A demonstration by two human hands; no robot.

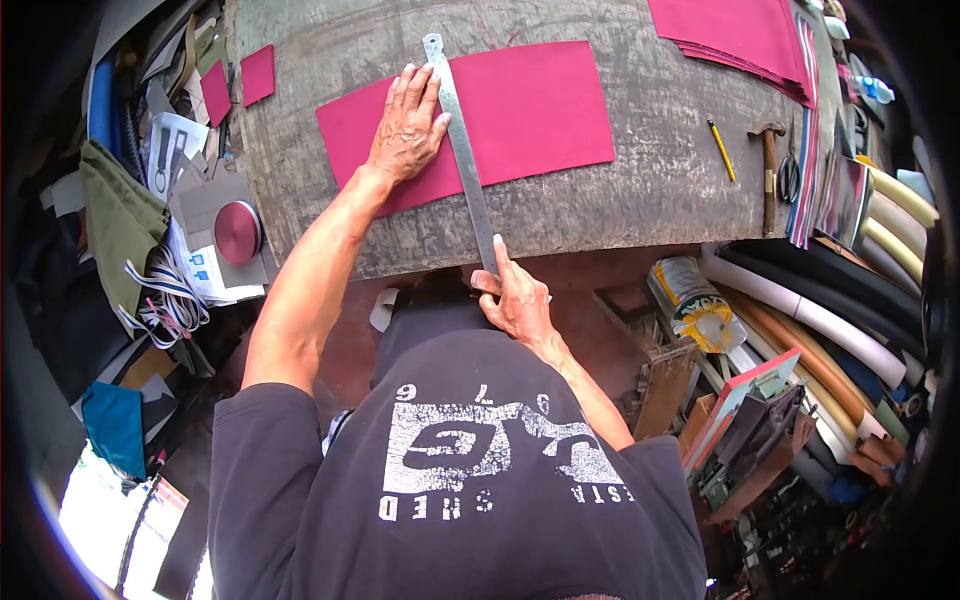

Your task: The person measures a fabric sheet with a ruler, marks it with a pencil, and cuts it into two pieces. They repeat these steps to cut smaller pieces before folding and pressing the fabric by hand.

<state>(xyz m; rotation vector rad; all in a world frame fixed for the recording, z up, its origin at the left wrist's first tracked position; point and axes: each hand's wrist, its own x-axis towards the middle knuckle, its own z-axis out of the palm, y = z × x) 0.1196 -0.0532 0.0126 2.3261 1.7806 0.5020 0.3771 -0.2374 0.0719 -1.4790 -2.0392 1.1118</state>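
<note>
Nearest the camera, at the bottom of the frame, the person's dark printed T-shirt [450, 470] is filling the view.

Just above it, at the centre, the right hand [515, 300] is resting at the near edge of the counter [650, 200]. Its forefinger is lying stretched along the near end of the metal ruler [465, 160], and the other fingers are curling in close. Whether they are clasping the ruler or some small thing is not possible to tell.

The ruler is running from this hand up and slightly left across the counter, crossing the red sheet [530, 110], which is lying flat in the upper middle of the frame.

Further up, the left hand [405, 130] is pressing palm down on the sheet's left part. Its fingers are spreading wide and flat, and the thumb is touching the ruler's left edge. It is gripping nothing.

To the right on the counter, a yellow pencil [722, 150], a hammer [769, 175] and scissors [789, 180] are lying near one another.

At the upper right, a stack of red sheets [740, 35] is sitting on the far edge. At the upper left, two small red pieces [257, 75] are lying by the counter's corner.

Rolls of material [830, 320] are piling up at the right, below the counter.
</note>
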